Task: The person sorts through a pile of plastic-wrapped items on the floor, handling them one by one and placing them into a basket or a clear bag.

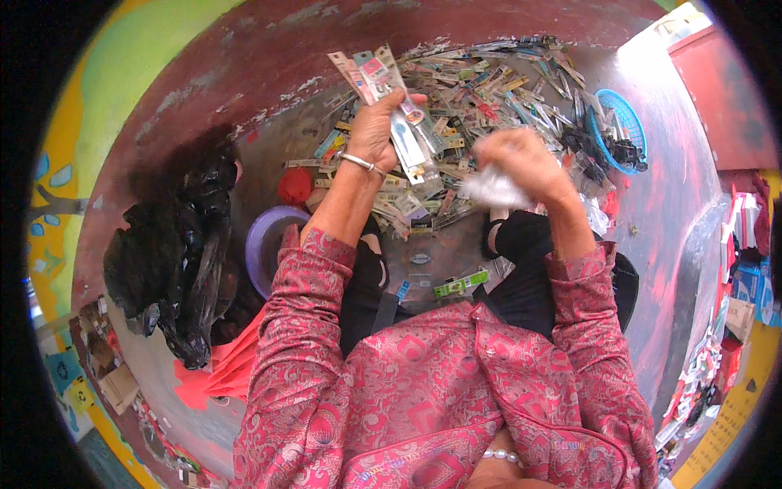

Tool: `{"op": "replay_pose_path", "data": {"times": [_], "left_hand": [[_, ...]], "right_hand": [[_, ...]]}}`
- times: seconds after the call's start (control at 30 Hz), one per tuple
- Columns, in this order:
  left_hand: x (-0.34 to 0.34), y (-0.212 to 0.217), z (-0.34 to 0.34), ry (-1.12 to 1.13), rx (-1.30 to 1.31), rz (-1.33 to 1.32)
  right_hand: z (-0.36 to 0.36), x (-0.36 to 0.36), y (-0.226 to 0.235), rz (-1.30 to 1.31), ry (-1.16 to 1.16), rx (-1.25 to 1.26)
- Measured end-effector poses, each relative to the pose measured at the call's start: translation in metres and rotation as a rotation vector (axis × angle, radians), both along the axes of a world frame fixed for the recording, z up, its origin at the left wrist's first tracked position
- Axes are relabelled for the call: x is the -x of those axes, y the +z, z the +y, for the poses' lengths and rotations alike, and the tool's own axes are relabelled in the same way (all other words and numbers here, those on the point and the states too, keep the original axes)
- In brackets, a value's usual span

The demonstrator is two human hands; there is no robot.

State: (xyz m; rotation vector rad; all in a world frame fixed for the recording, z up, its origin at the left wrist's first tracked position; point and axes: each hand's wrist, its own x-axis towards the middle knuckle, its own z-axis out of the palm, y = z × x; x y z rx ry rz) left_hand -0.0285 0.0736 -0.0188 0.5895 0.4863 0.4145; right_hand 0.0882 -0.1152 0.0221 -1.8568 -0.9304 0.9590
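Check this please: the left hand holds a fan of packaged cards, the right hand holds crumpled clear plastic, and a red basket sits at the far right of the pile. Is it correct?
Not quite. The basket is blue, not red, as the head view shows. The rest stands: the left hand holds a fan of packaged cards, and the right hand holds crumpled clear plastic.

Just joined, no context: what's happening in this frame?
A person in a red patterned jacket sits on the floor over a heap of small carded packets. The left hand holds up a fanned bundle of packets. The right hand, blurred, grips a crumpled clear wrapper. A blue basket sits at the right of the pile, and a black plastic bag lies at the left.
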Motion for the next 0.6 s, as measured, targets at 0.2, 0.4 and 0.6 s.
{"op": "replay_pose_path", "data": {"times": [0.2,0.4,0.6], "left_hand": [[-0.020,-0.005,-0.038,-0.135,0.023,0.027],[-0.003,0.000,0.010,0.021,0.248,-0.206],[-0.002,0.016,-0.004,-0.087,0.128,-0.256]], "right_hand": [[0.045,0.009,0.013,-0.614,-0.369,-0.649],[0.014,0.043,0.000,-0.366,0.381,-0.139],[0.007,-0.007,0.023,0.177,-0.258,0.000]]}}
